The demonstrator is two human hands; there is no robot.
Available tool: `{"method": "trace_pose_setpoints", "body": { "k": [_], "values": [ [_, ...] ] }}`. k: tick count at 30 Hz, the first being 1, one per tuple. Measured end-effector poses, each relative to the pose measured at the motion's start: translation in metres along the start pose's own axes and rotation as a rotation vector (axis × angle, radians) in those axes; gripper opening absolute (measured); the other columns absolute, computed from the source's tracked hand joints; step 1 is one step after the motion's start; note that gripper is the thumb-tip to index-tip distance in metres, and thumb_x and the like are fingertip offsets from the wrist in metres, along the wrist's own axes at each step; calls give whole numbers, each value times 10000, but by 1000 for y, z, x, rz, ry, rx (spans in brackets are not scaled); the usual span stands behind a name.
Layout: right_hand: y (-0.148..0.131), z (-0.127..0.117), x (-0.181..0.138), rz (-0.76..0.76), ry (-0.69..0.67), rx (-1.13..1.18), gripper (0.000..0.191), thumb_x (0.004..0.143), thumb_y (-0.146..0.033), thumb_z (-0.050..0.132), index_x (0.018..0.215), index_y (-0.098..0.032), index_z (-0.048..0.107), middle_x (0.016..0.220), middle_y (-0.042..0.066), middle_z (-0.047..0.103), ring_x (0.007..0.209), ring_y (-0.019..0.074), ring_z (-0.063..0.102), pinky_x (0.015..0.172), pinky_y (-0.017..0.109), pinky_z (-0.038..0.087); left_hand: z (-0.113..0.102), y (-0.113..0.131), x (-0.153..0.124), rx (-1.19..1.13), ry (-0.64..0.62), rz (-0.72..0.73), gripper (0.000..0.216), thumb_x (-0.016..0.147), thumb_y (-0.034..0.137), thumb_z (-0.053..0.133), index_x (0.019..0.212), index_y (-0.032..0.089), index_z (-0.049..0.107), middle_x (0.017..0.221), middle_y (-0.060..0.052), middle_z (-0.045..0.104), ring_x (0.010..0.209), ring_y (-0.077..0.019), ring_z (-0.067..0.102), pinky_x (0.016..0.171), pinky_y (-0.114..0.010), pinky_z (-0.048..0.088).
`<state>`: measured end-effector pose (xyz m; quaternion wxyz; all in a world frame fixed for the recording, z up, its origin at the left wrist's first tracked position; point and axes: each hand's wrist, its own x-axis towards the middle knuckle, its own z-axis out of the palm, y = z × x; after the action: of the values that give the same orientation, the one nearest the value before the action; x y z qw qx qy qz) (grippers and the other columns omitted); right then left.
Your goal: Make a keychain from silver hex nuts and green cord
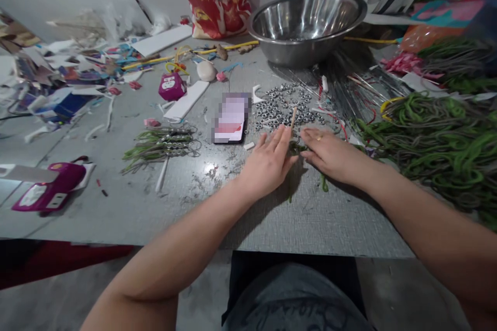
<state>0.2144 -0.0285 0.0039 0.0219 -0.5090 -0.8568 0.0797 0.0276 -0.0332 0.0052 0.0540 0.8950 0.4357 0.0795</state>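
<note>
My left hand (268, 161) rests low over the table with its fingers stretched forward. A thin wooden stick (293, 117) stands up just beyond its fingertips. My right hand (329, 152) lies opposite, palm down, fingers extended toward the left one. In the gap between both hands is a dark green cord (298, 148). One cord loop (324, 183) sticks out below my right hand. What lies under the palms is hidden. Many small shiny metal rings (276, 102), like nuts, are scattered just past my fingers.
A phone (231, 119) lies left of the rings. Finished-looking green cord bundles (159, 146) with metal rings lie farther left, near a purple tape dispenser (58, 186). A steel bowl (306, 51) stands behind; a heap of green and grey cords (438, 150) covers the right.
</note>
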Motion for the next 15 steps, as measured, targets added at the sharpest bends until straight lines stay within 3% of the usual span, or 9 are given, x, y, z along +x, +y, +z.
{"method": "trace_pose_setpoints", "body": {
  "k": [4,8,15],
  "values": [
    [-7,9,0,135,-86,-38,583,908,-334,260,1404,-32,307,1476,211,274,1375,314,218,1071,580,196,12,0,5,-24,-75,11,566,939,292,277,1427,26,171,1480,-185,263,1386,-207,236,1099,-383,273],
    [-2,10,0,201,-92,-37,647,907,-445,225,1459,-109,186,1521,169,159,1397,332,103,1034,682,45,15,4,5,50,-105,-15,603,935,355,283,1434,38,160,1483,-184,252,1385,-231,237,1115,-478,189],
    [0,2,3,189,-50,-39,622,915,-390,197,1438,-55,241,1511,162,217,1399,260,149,1107,500,150,11,6,3,38,-125,-25,654,924,416,287,1437,36,148,1505,-160,199,1396,-223,203,1112,-488,182]
  ]
}}
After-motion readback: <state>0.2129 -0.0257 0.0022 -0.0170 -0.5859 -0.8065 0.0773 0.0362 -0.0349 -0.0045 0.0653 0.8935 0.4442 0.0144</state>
